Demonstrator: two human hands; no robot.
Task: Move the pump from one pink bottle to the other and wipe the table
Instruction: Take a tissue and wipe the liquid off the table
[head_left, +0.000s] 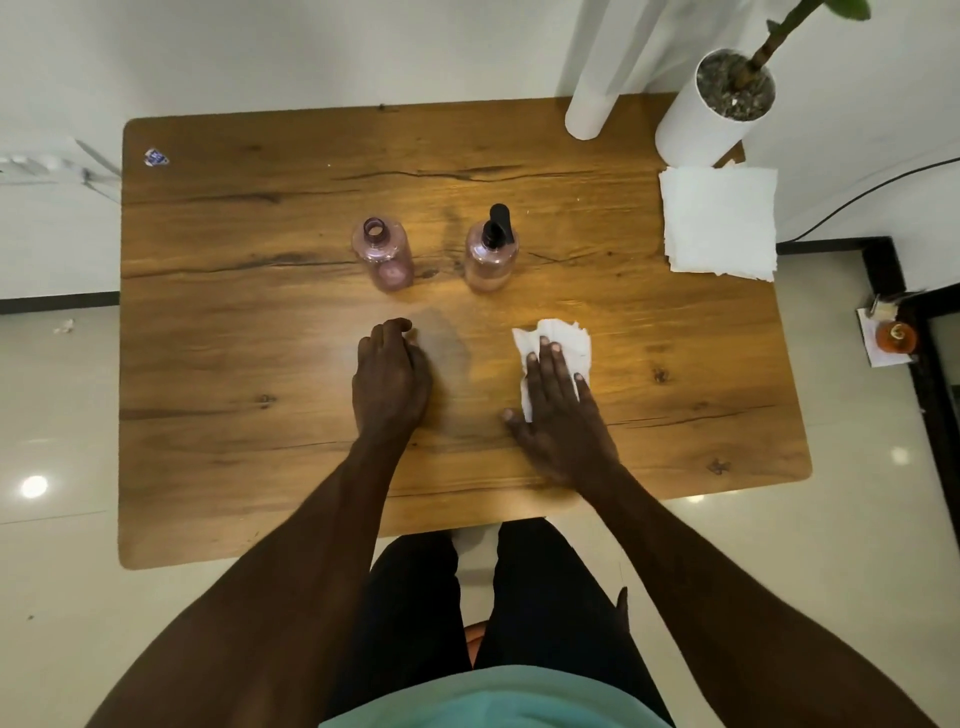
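Two pink bottles stand upright mid-table. The left pink bottle (383, 254) has an open neck and no pump. The right pink bottle (491, 257) carries the black pump (497, 226). My right hand (558, 405) lies flat, fingers spread, pressing a crumpled white paper towel (558, 340) onto the wooden table (234, 364). My left hand (392, 376) rests on the table left of it, fingers curled down, holding nothing; a faint dull smear lies on the wood just right of it.
A stack of white paper napkins (719, 221) lies at the table's right edge. Behind it stand a white plant pot (701, 119) and a white cylinder (589, 111). A small sticker (156, 157) sits at the far left corner.
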